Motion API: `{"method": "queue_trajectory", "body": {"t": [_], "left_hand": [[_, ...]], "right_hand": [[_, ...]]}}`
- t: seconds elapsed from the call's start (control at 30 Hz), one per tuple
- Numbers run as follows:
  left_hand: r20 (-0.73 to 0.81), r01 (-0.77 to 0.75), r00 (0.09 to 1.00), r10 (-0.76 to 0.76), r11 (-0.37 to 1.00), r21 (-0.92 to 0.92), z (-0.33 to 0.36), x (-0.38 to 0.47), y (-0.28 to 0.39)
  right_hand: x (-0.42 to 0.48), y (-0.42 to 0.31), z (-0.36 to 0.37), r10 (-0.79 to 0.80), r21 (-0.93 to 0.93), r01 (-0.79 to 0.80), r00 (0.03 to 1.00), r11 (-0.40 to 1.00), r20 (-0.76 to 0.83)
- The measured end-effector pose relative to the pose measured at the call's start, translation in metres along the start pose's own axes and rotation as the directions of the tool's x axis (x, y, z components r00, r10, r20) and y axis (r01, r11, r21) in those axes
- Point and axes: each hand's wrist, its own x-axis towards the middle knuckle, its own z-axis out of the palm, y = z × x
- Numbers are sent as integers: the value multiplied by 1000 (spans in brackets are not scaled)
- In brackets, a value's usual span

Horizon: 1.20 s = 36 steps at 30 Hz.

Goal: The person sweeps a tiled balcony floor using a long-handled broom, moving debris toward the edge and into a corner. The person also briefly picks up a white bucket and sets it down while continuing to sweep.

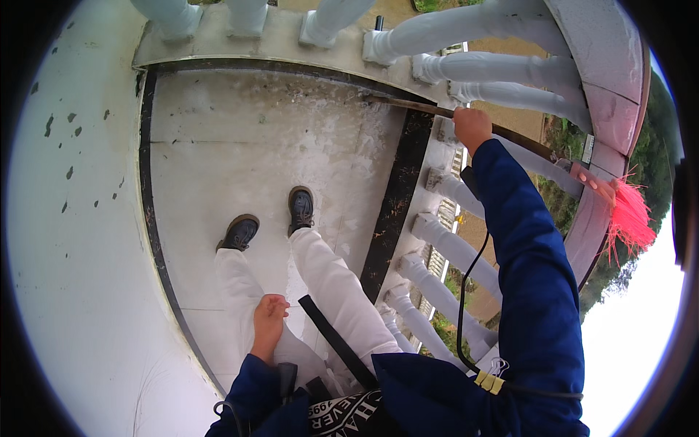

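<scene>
My right hand [473, 127] grips the wooden handle [519, 139] of a broom, its arm stretched out toward the balustrade. The broom's pink-red bristles [632, 216] point to the right, across the top rail in view. The handle's other end reaches over the dark floor border near the balcony corner; whether it touches the floor I cannot tell. My left hand [270, 316] hangs in front of my left thigh, fingers loosely bent, with nothing in it.
White balusters [458, 188] carry a thick rail [606, 109] along the right and far sides. A spotted white wall [76, 180] rises on the left. Pale floor tiles [218, 180] bear whitish stains and bits of debris. A black cable [463, 295] hangs beside my right sleeve.
</scene>
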Motion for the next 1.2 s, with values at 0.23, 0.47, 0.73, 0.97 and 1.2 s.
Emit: {"method": "queue_trajectory", "body": {"t": [0.23,0.47,0.73,0.97,1.2], "left_hand": [[-13,4,1000,-4,999,-35,-2,0,5],[77,-57,995,64,994,-91,11,6,9],[31,18,999,-15,995,-93,8,-2,4],[89,-62,993,71,993,-100,14,0,3],[79,-58,995,66,993,-102,10,-2,-5]], "right_hand": [[-12,1,-8,-50,59,42,991,997,125],[-2,-7,-5,-66,-41,65,998,997,-16],[-6,-5,-16,32,141,-64,975,988,219],[-9,-16,-10,56,62,-73,966,995,251],[-16,-4,-8,88,-18,-86,981,996,172]]}}
